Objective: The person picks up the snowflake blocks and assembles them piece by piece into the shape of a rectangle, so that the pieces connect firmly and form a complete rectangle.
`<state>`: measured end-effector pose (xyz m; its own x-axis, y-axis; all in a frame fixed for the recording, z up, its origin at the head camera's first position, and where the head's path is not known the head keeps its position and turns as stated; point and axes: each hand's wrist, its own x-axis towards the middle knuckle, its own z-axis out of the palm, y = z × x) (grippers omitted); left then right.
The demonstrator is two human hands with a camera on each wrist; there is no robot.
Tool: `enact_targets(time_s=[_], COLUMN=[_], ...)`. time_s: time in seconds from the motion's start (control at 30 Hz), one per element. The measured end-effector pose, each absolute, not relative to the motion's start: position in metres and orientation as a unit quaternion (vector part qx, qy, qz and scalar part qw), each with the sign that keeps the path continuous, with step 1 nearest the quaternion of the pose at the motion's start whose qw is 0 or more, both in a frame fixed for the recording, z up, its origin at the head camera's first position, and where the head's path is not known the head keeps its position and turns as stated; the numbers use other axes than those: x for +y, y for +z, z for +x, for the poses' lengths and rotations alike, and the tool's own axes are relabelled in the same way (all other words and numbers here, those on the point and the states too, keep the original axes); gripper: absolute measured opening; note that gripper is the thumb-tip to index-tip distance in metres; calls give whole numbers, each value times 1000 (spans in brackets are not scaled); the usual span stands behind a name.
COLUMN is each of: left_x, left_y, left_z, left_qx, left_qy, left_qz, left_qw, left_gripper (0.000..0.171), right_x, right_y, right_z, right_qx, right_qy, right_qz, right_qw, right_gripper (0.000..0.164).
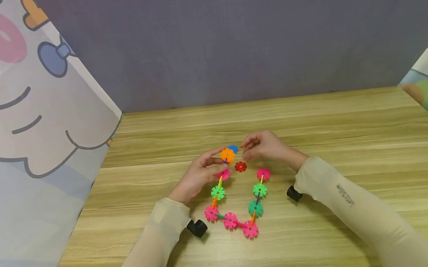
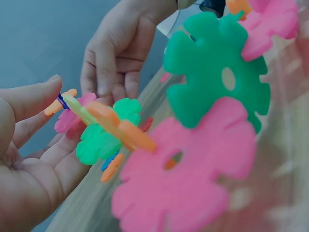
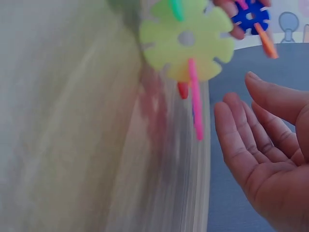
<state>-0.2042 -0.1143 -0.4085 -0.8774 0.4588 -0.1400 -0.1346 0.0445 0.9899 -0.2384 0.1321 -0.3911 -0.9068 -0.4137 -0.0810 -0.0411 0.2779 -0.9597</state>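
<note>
My left hand (image 1: 197,176) pinches one end of a chain of interlocking snowflake discs, at a dark blue disc (image 3: 250,19) between an orange disc (image 1: 228,155) and a pink disc (image 1: 223,175). From there the chain bends in a U over the table through green discs (image 1: 218,193) and pink ones to a free pink end disc (image 1: 263,174). Just right of the orange disc, my right hand (image 1: 265,146) hovers with loosely bent fingers, nothing between them; its palm (image 3: 275,183) shows in the right wrist view. A loose red disc (image 1: 241,166) lies between the hands.
A blue disc (image 1: 233,148) lies behind the orange one, partly hidden. The wood-grain table (image 1: 323,124) meets a grey panel (image 1: 247,28) at the back. Cartoon-printed sheets (image 1: 23,113) stand at both sides. Black wrist cameras (image 1: 198,228) hang by the sleeves.
</note>
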Motion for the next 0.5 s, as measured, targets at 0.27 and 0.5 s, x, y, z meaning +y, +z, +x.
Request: enact_targets(time_s=[0.27, 0.5], left_x=[-117, -120], left_y=[-405, -402], left_z=[-208, -208], left_qx=[686, 680], left_qy=[683, 689], left_qz=[117, 116], left_qw=[222, 223], left_gripper=[56, 57], right_x=[130, 124], right_y=[-394, -397], right_z=[-248, -252], right_qx=[838, 857], right_qy=[-496, -451], right_qz=[-169, -170], right_qw=[150, 184], right_gripper=[33, 31])
